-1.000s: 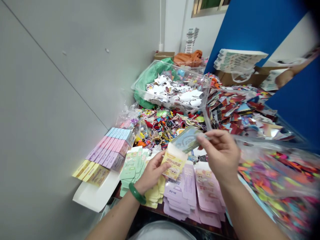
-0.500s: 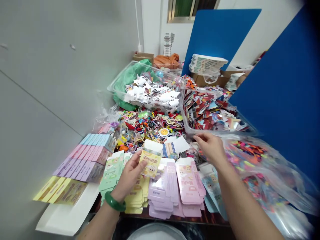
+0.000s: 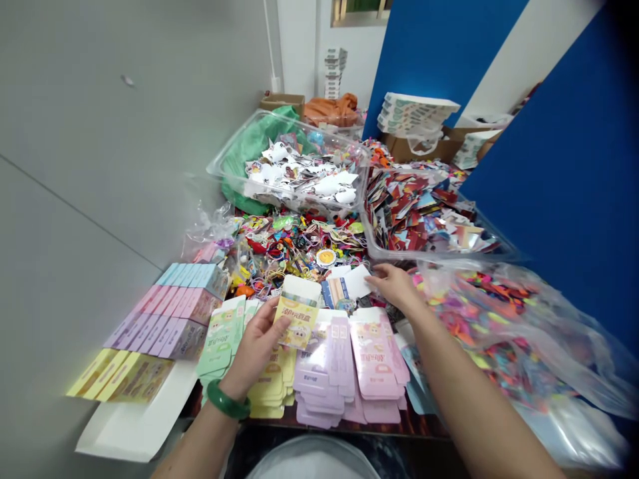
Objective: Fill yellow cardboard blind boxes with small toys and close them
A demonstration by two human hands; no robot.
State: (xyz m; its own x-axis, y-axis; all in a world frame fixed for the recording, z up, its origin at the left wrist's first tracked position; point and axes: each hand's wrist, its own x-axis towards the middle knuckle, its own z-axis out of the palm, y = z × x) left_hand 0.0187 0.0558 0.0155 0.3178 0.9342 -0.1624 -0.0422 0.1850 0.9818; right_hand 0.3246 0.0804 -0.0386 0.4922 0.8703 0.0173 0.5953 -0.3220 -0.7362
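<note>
In my left hand (image 3: 257, 342) is a small yellow printed box (image 3: 298, 319), its white top flap raised; thumb in front, fingers behind. My right hand (image 3: 397, 289) reaches over the pile, its thumb and forefinger slightly apart at the right edge of a white card (image 3: 356, 283). A blue and tan printed card (image 3: 335, 293) lies beside that card. Below my hands are overlapping flat cartons: green (image 3: 219, 339), yellow (image 3: 269, 392), purple (image 3: 317, 379), pink (image 3: 374, 359) and blue (image 3: 417, 372).
Filled boxes in coloured rows (image 3: 170, 306) stand at left by the grey wall (image 3: 90, 199). Small colourful trinkets (image 3: 279, 246) heap in the middle. Behind are clear bins of white pieces (image 3: 214, 166) and red cards (image 3: 369, 246). Plastic bags (image 3: 529, 319) lie right, beside a blue panel (image 3: 564, 199).
My right hand has moved left from near the bin's front edge to the white card. My left hand still holds the yellow box, now turned slightly. The view has shifted a little.
</note>
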